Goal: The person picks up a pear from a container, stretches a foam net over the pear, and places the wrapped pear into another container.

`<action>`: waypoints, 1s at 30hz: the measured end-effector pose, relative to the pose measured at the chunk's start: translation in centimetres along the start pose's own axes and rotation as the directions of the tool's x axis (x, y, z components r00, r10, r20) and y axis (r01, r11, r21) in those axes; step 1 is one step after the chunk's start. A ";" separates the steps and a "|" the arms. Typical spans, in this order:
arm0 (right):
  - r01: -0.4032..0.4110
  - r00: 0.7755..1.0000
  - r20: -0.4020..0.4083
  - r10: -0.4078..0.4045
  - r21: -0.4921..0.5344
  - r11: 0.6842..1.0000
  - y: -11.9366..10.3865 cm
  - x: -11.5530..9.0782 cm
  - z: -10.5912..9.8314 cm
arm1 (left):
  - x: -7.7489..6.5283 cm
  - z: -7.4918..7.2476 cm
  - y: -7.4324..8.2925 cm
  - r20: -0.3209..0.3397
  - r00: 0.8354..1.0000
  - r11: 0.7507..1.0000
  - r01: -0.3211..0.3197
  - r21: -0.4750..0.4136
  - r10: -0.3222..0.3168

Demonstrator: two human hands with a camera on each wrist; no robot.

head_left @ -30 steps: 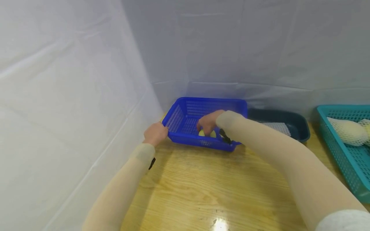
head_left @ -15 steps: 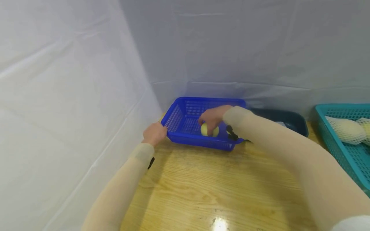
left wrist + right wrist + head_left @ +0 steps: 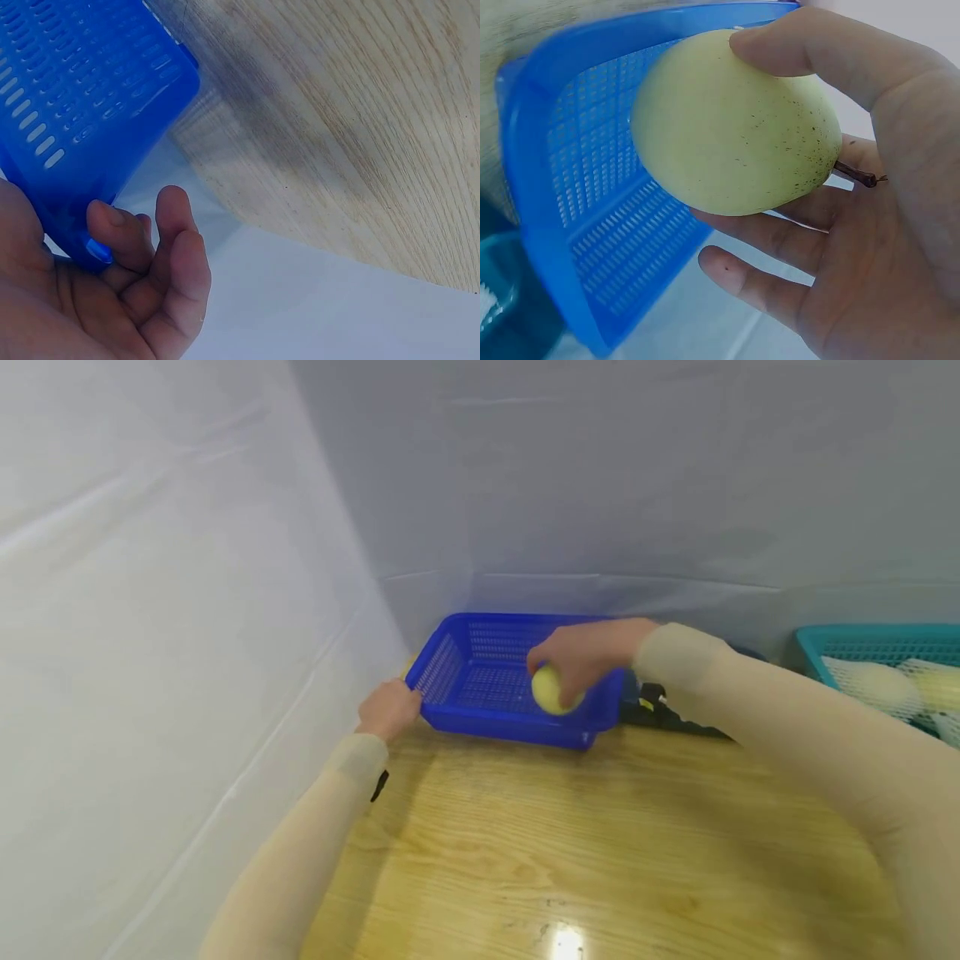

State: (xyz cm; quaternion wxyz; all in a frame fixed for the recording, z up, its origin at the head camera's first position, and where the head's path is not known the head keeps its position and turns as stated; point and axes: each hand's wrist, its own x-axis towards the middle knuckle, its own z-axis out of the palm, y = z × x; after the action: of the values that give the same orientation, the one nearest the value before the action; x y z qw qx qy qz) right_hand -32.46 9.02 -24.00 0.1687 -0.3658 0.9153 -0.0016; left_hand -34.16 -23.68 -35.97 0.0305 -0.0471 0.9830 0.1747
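A pale yellow-green pear (image 3: 548, 691) with brown specks and a short stem is in my right hand (image 3: 592, 652). In the right wrist view my thumb lies on one side of the pear (image 3: 727, 127) and fingers support the other. The pear is over the right part of a blue plastic basket (image 3: 510, 725), whose visible floor is bare. My left hand (image 3: 390, 708) grips the basket's near left corner. In the left wrist view, the fingers of that hand (image 3: 146, 289) curl at the rim of the blue basket (image 3: 124, 146).
A teal basket (image 3: 813, 662) at the right holds several pale fruits in white foam nets (image 3: 873, 687). Close beside the blue basket is a dark tray (image 3: 532, 319), mostly behind my right arm. White sheeting (image 3: 247, 610) rises left and behind the wooden table (image 3: 510, 827).
My right hand has lifted the pear from the basket's floor and moved it up and to the right. My left hand keeps its grip on the corner. The view has turned slightly right.
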 end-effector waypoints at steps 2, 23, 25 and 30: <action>-0.007 1.000 -0.013 0.007 -0.008 1.000 0.1 -1.1 -0.1 | 0.0 0.0 -0.1 0.007 1.000 1.000 -0.002 -0.002 0.002; 0.000 0.998 -0.061 0.000 0.007 1.000 1.2 -11.1 4.3 | 0.1 -1.5 -1.7 0.016 1.000 0.999 -0.027 0.020 0.026; 0.002 0.998 -0.060 -0.002 0.010 1.000 1.3 -11.4 5.1 | 0.0 -1.6 -1.9 0.020 1.000 0.999 -0.021 0.026 0.021; 0.000 0.999 -0.040 0.001 0.037 0.999 1.5 -11.9 7.0 | -0.2 -1.8 -1.9 0.020 1.000 0.999 -0.020 0.033 0.019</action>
State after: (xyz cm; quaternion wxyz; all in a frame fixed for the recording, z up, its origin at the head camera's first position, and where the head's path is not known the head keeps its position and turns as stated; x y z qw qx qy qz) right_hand -23.27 18.94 -27.14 0.1573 -0.3621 0.9184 -0.0256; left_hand -33.89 -26.04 -34.91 0.0393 -0.0352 0.9858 0.1593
